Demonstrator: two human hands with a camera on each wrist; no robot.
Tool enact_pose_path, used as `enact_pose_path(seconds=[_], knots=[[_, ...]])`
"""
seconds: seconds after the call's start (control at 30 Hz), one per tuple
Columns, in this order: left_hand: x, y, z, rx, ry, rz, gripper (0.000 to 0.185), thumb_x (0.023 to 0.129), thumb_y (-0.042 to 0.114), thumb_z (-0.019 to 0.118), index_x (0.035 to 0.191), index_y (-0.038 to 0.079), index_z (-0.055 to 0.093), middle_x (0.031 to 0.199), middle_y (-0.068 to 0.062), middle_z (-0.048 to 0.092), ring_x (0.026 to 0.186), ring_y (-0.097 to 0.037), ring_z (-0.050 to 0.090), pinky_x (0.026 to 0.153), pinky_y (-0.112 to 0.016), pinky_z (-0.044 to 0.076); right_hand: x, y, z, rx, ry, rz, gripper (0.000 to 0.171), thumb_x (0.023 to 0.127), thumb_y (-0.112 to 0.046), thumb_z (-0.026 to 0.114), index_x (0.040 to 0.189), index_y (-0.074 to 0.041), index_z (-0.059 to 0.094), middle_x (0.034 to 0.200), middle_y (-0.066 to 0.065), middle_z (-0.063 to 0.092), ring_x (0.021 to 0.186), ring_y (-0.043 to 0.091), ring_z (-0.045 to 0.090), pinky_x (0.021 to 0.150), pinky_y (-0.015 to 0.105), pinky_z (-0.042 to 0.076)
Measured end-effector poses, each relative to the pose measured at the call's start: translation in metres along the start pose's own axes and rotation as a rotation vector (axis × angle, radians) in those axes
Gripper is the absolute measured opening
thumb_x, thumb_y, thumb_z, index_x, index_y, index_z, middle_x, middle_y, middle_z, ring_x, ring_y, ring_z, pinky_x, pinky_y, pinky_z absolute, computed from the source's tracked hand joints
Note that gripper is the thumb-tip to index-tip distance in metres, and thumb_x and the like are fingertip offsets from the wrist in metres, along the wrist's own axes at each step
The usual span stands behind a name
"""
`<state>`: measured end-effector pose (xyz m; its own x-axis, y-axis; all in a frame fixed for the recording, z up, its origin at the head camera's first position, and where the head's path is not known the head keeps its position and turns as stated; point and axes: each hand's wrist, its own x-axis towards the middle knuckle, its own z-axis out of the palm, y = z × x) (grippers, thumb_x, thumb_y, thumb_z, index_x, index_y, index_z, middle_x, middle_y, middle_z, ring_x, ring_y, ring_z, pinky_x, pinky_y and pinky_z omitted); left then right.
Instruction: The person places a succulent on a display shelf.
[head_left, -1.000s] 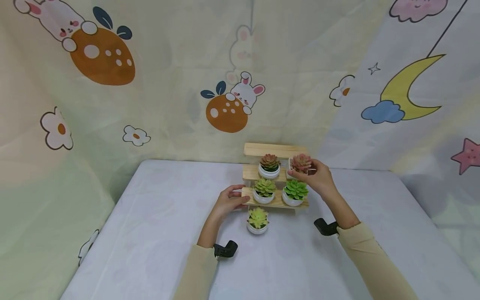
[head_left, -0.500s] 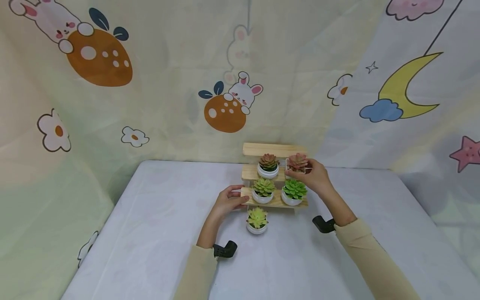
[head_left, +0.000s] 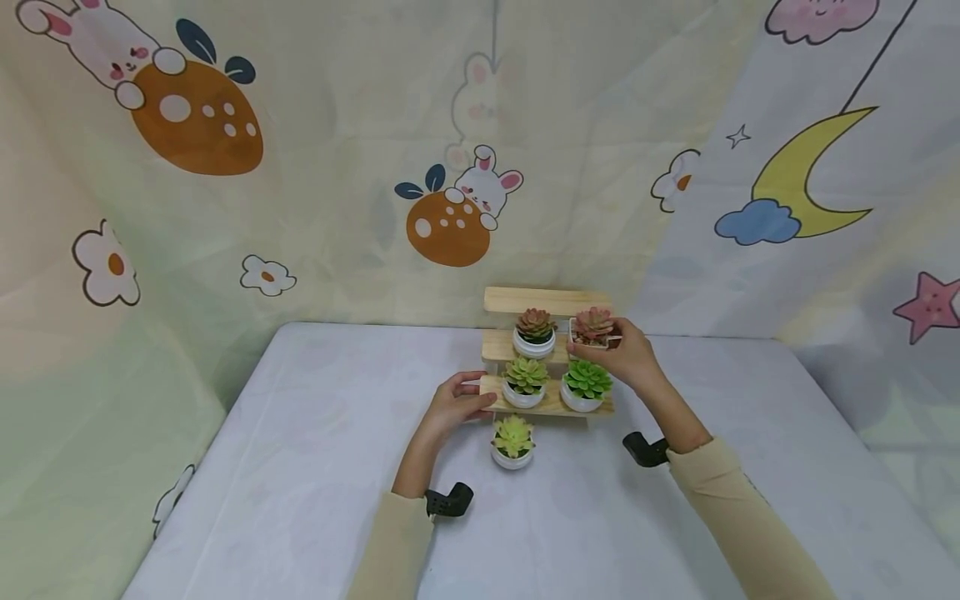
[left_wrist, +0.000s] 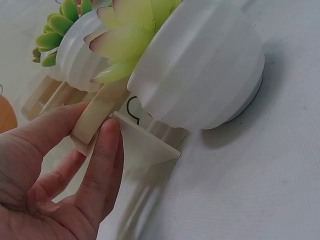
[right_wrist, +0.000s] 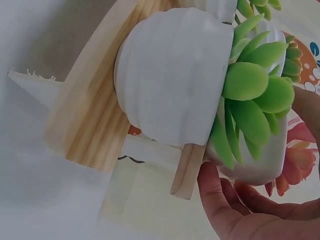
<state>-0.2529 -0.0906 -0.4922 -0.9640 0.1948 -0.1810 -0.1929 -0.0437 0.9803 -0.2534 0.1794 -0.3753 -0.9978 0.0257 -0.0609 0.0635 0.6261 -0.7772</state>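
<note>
right hand (head_left: 628, 357) gripping pink succulent pot (head_left: 594, 327), wooden shelf (head_left: 545, 300)

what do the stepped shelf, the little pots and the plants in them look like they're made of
Stepped shelf: pale unfinished wood; grain lines and a frayed cut edge show in the right wrist view.
Pots: white, ribbed, matte, probably ceramic or plastic.
Plants: likely artificial; leaves look smooth, waxy and evenly coloured.

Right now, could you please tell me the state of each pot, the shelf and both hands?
Pink succulent pot: on the middle step, gripped by the right hand.
Reddish-green pot: upright, middle step.
Two green pots: upright, bottom step.
Yellow-green pot: upright on the table.
Wooden shelf: top step bare; left hand holds its bottom step's end.
</note>
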Motion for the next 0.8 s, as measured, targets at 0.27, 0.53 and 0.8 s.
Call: enact_pose_path(seconds=[0.27, 0.53, 0.8], knots=[[-0.001, 0.002, 0.001, -0.001, 0.004, -0.003, 0.051, 0.088, 0.007, 0.072, 0.134, 0.000, 0.052, 0.111, -0.020, 0.061, 0.080, -0.015, 0.066, 0.080, -0.038, 0.061, -0.013, 0.005, -0.007, 0.042, 0.023, 0.010, 0.096, 0.084, -0.047, 0.073, 0.151, 0.001, 0.025, 0.146, 0.025, 0.036, 0.124, 0.041, 0.046, 0.097, 0.053, 0.048], [-0.005, 0.009, -0.002, 0.004, -0.009, -0.019, 0.054, 0.089, 0.007, 0.071, 0.138, -0.002, 0.048, 0.111, -0.020, 0.061, 0.079, -0.013, 0.065, 0.085, -0.043, 0.059, -0.039, 0.007, -0.015, 0.081, 0.085, -0.025, 0.089, 0.085, -0.045, 0.074, 0.149, -0.002, 0.030, 0.140, 0.023, 0.045, 0.117, 0.037, 0.052, 0.087, 0.039, 0.054], [-0.006, 0.007, 0.001, 0.004, 0.010, -0.007, 0.050, 0.088, 0.006, 0.072, 0.134, 0.001, 0.052, 0.108, -0.018, 0.061, 0.079, -0.014, 0.065, 0.079, -0.036, 0.061, -0.082, 0.011, -0.006, 0.193, 0.111, -0.041, 0.075, 0.087, -0.032, 0.075, 0.145, -0.003, 0.036, 0.132, 0.019, 0.050, 0.100, 0.017, 0.060, 0.073, 0.014, 0.053]])
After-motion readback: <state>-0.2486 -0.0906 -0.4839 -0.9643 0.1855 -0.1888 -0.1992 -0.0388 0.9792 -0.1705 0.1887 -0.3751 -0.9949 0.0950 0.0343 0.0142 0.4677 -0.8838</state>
